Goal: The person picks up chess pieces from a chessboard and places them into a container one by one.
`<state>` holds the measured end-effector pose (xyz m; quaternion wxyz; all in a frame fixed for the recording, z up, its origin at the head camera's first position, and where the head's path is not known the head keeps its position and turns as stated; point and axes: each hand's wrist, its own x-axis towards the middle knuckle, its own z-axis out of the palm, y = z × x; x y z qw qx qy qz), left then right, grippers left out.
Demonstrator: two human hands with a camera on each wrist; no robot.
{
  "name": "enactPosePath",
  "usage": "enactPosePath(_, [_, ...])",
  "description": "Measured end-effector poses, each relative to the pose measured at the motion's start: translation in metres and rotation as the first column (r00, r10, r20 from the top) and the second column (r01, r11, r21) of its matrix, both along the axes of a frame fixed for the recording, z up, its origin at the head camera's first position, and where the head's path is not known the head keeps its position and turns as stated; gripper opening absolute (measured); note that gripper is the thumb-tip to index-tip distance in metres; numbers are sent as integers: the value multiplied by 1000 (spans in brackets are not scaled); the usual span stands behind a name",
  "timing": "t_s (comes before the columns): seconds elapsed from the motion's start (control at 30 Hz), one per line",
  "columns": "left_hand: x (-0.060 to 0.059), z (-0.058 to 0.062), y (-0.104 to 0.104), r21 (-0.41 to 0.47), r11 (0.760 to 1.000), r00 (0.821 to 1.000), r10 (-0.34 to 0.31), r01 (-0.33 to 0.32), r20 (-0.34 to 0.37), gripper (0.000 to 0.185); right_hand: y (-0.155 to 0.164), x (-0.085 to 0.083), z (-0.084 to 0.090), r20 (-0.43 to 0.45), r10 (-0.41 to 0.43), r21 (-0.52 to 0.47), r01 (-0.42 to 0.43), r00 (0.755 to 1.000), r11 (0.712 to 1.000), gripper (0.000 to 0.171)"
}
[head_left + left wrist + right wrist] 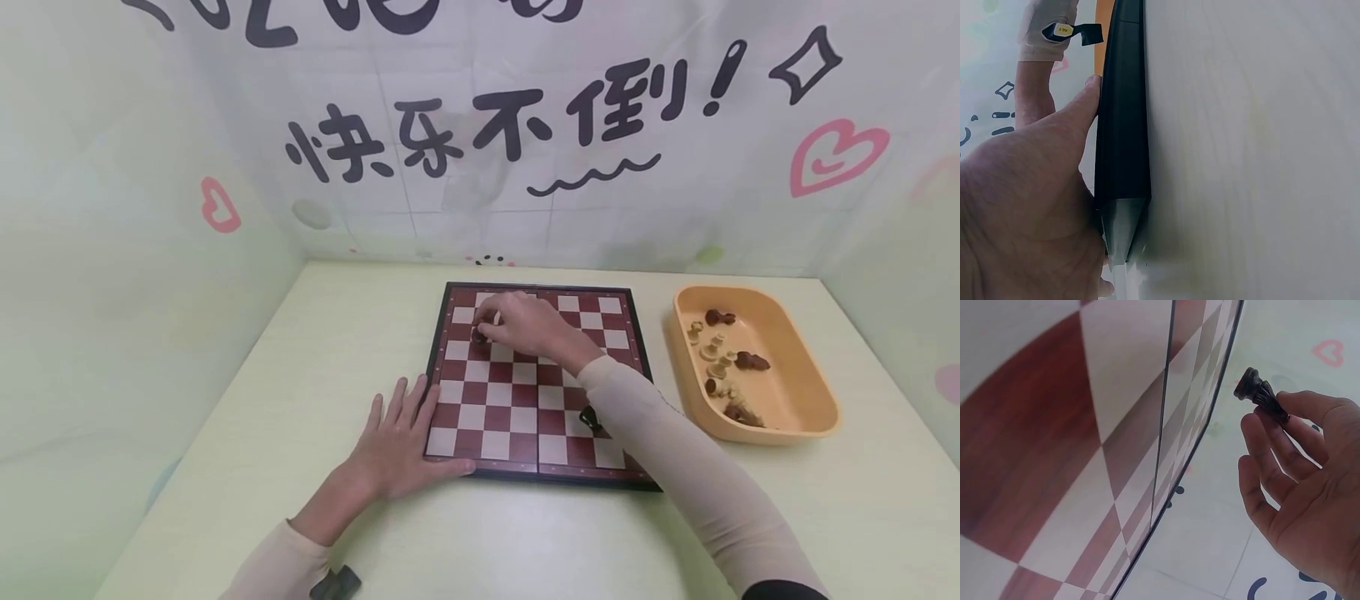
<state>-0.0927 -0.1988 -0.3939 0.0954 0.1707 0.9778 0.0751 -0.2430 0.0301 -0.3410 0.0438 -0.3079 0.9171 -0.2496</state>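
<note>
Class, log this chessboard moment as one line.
left hand: flat, steadies chessboard | right hand: pinches dark chess piece | tray: holds pieces

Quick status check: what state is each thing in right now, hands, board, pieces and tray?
Right hand: pinching a dark chess piece over the board's far left squares.
Left hand: flat on the table, fingers straight, against the board's near left edge.
Chessboard: unfolded, lying flat.
Black piece: on the board near its front edge.
Tray: holds light and dark pieces, loose.
</note>
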Motion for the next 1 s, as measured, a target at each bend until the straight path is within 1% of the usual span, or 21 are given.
enactPosePath(0.1, [-1, 1, 1, 11, 1000, 1000, -1, 1, 5, 125, 2, -1, 0, 2, 1, -8, -1, 1000, 1000, 20])
enactPosePath(0.2, [-2, -2, 0, 6, 1000, 1000, 3, -3, 8, 126, 6, -1, 1, 10, -10, -8, 10, 1000, 1000, 23])
enactPosePath(0.33, [-4, -7, -1, -3, 1000, 1000, 3, -3, -14, 127, 11, -2, 2, 17, -33, -5, 33, 999, 999, 25])
enactPosePath(0.43, [-4, -9, -1, 1, 1000, 1000, 2, -2, -16, 128, 14, -3, 3, 20, -35, -9, 35, 999, 999, 24])
enactPosePath(0.63, [-3, -3, 1, 8, 1000, 1000, 4, -4, 14, 127, 20, -2, 6, 18, -39, -1, 39, 999, 999, 23])
enactPosePath(0.77, [-2, 1, 2, 12, 1000, 1000, 6, -7, 20, 126, 25, -1, 7, 21, -73, 5, 73, 997, 997, 23])
enactPosePath(0.83, [-2, 1, 2, 11, 1000, 1000, 7, -7, 23, 126, 28, 0, 7, 20, -90, 12, 90, 996, 996, 24])
enactPosePath(1.0, [-3, -8, 0, 12, 1000, 1000, 6, -5, -19, 128, 38, 2, 8, 7, -111, 32, 111, 994, 993, 23])
